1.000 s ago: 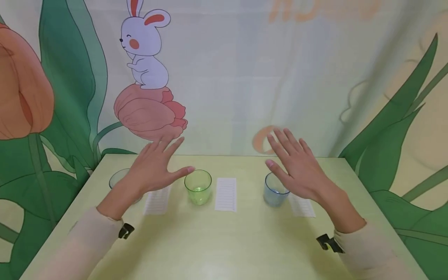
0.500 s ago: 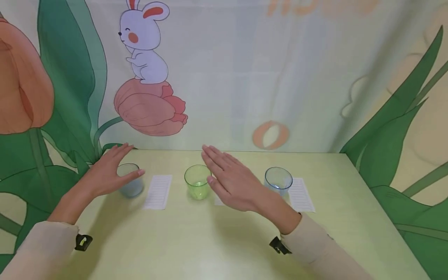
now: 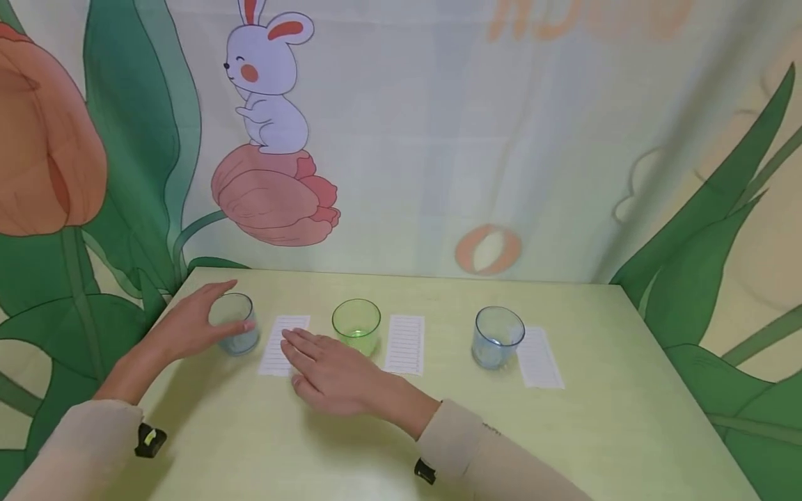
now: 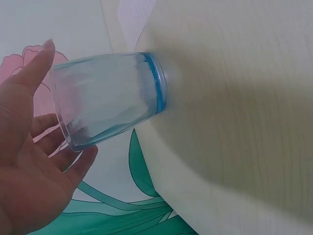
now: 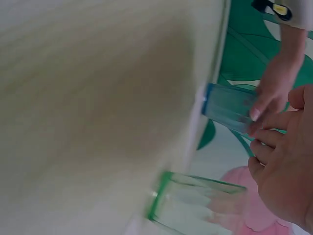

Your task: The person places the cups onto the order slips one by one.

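Note:
My left hand (image 3: 191,323) is around the upper part of the left light-blue glass (image 3: 241,337), thumb on the near side and fingers on the far side. In the left wrist view, this glass (image 4: 110,98) stands upright on its thick blue base, with the thumb and fingertips spread at its rim. My right hand (image 3: 335,376), fingers extended together and holding nothing, hovers before the green glass (image 3: 356,321), overlapping the left lined paper (image 3: 276,358). In the right wrist view the green glass (image 5: 195,200) is blurred, and the left hand (image 5: 276,88) shows by its glass.
Another blue glass (image 3: 497,341) stands to the right, with a lined paper slip (image 3: 540,358) beside it. A middle slip (image 3: 404,344) lies right of the green glass. The pale yellow table (image 3: 601,431) ends at a printed curtain (image 3: 401,139).
My right hand has swept left from the right blue glass past the green one. My left hand has moved left and lowered around the left blue glass. The glasses stay put.

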Available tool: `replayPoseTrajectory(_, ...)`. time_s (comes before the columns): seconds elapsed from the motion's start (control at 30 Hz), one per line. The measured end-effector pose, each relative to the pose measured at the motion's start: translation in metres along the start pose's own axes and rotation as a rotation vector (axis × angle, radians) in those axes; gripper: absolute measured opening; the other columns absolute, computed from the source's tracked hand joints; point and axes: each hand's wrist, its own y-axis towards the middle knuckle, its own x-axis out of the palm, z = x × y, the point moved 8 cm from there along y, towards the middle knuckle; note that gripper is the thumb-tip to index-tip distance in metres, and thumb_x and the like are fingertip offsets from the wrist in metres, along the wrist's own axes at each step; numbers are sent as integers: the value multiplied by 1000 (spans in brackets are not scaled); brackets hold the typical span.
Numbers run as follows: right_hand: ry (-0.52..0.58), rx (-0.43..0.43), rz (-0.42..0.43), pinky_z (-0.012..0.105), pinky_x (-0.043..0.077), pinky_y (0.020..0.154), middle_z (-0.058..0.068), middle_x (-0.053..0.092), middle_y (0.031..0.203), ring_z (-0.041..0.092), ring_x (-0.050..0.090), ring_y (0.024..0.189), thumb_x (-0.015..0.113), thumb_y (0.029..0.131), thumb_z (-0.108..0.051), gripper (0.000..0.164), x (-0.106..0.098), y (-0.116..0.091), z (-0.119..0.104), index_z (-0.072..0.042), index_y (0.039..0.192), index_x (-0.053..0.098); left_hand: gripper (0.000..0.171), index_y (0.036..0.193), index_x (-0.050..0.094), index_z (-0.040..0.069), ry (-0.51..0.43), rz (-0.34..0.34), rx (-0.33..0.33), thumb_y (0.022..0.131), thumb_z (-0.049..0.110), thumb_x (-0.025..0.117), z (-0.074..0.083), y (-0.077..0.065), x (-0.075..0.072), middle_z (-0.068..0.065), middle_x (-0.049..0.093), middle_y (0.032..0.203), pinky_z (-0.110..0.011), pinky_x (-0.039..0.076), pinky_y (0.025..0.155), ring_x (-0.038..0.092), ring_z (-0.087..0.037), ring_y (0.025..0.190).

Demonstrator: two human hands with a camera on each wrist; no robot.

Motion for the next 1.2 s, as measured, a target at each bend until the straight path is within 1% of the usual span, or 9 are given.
replayPoseTrajectory(0.1,1,14,-34,30,17,129,7,22,175,19,18,162,26,114,-30,58,20,9,1,-6,167,29,101,159,38,-8,8,11,17,93,57,78,-2,0,1,-36,42,155,-72,41,109,47,-55,137)
replayPoseTrajectory(0.2,5,29,-82,29,17,129,6,21,175,19,17,162,25,114,-31,59,37,12,4,-6,167,29,97,155,42,-10,-1,20,28,92,53,80,-1,0,2,-35,48,148,-68,48,103,56,-54,127)
replayPoseTrajectory(0.3,9,20,-130,28,16,129,7,20,176,20,17,162,24,114,-32,60,51,14,5,-5,167,28,95,152,45,-12,-10,27,31,91,50,82,-2,-2,1,-35,51,143,-67,52,99,59,-55,121)
replayPoseTrajectory(0.4,26,10,-170,28,14,129,8,18,176,20,15,162,23,114,-32,60,60,15,4,-4,167,26,95,151,46,-13,-10,31,30,90,50,83,-2,-1,1,-36,52,141,-67,52,97,60,-56,119)
replayPoseTrajectory(0.6,52,19,-230,26,12,129,4,14,177,17,10,163,21,114,-35,61,69,19,3,-7,169,24,94,150,48,-11,-12,41,12,90,52,83,-4,1,3,-35,54,140,-66,52,98,61,-55,120)
replayPoseTrajectory(0.77,24,35,-282,27,13,129,1,13,177,15,8,163,21,115,-38,61,76,21,2,-11,169,24,97,151,48,-10,-7,40,-5,89,56,83,-8,2,4,-34,55,141,-66,52,98,61,-55,120)
replayPoseTrajectory(0.93,4,43,-312,28,12,129,-1,11,178,13,6,163,21,115,-39,61,77,21,3,-12,170,22,96,150,50,-11,-10,47,10,89,55,83,-4,2,2,-35,56,141,-65,53,98,62,-55,120)
replayPoseTrajectory(1.07,5,37,-324,29,12,129,0,11,178,14,7,163,21,114,-39,62,76,21,2,-11,170,22,93,149,52,-10,-37,47,32,88,53,85,6,5,1,-33,58,141,-63,53,100,62,-52,121)
replayPoseTrajectory(1.2,-3,35,-330,28,12,129,-1,12,178,13,8,163,22,114,-39,62,74,22,2,-12,170,23,95,148,53,-7,-57,46,52,85,56,86,24,13,2,-30,59,141,-62,54,100,63,-51,121)
